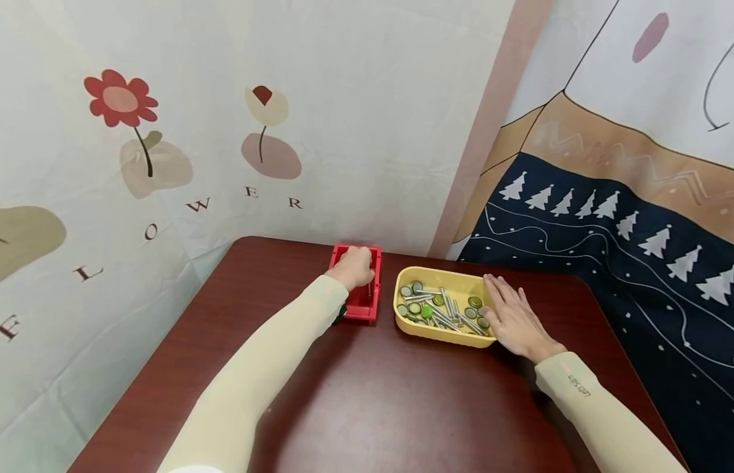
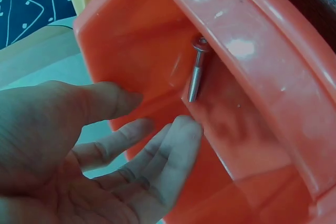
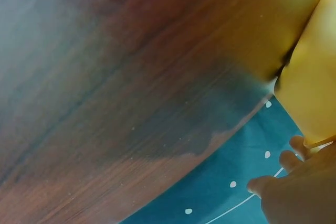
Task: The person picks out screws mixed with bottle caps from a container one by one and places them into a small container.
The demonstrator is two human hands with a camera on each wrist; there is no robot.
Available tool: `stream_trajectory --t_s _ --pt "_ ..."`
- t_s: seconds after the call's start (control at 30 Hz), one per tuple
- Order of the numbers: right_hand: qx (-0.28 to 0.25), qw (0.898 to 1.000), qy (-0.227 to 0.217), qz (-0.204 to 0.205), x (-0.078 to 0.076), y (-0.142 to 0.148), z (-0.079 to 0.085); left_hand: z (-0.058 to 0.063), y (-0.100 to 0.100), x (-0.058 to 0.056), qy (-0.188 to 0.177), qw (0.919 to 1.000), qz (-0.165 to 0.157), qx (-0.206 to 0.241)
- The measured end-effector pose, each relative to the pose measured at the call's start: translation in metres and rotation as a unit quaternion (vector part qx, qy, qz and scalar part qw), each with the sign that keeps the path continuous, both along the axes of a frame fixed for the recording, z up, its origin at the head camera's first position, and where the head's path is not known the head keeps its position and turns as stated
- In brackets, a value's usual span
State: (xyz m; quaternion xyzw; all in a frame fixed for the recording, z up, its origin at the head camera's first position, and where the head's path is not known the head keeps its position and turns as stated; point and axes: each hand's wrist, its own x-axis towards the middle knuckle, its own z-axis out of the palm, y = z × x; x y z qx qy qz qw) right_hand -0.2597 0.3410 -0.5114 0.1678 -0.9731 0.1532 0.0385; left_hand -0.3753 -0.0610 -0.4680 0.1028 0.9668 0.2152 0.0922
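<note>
Bin point(image 1: 359, 316) on brown table point(image 1: 402, 401); flowered cloth point(image 1: 367, 118)

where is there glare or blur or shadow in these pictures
Head view: pale sheen across the table, shadow beside the left sleeve; left wrist: bright glare patches on the red bin; right wrist: table grain hazy towards the upper left.

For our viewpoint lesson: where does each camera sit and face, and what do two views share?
Head: on the head, facing forward and down at the table; left hand, right hand, sleeves show.
Left wrist: worn there, facing into the red bin; left fingers show.
Right wrist: worn there, facing table and yellow container; right fingers show.
Head and left wrist share the red bin.
</note>
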Motion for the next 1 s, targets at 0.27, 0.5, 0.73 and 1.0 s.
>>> stream_trajectory --t_s 0.27,0.5,0.73,1.0 --pt "-0.009 1.0 0.003 -0.002 -0.002 0.0 -0.002 0.032 0.001 0.034 0.089 0.9953 -0.002 -0.037" --pt "-0.01 1.0 0.0 -0.004 -0.003 0.0 -0.001 0.039 0.002 0.044 0.178 0.9808 -0.043 -0.067" --pt "-0.007 1.0 0.0 -0.002 -0.001 -0.002 -0.003 0.042 0.013 0.05 0.204 0.9695 -0.08 -0.109" --pt "-0.007 1.0 0.008 -0.002 -0.001 0.0 -0.002 0.043 0.036 0.054 0.203 0.9608 -0.131 -0.136"
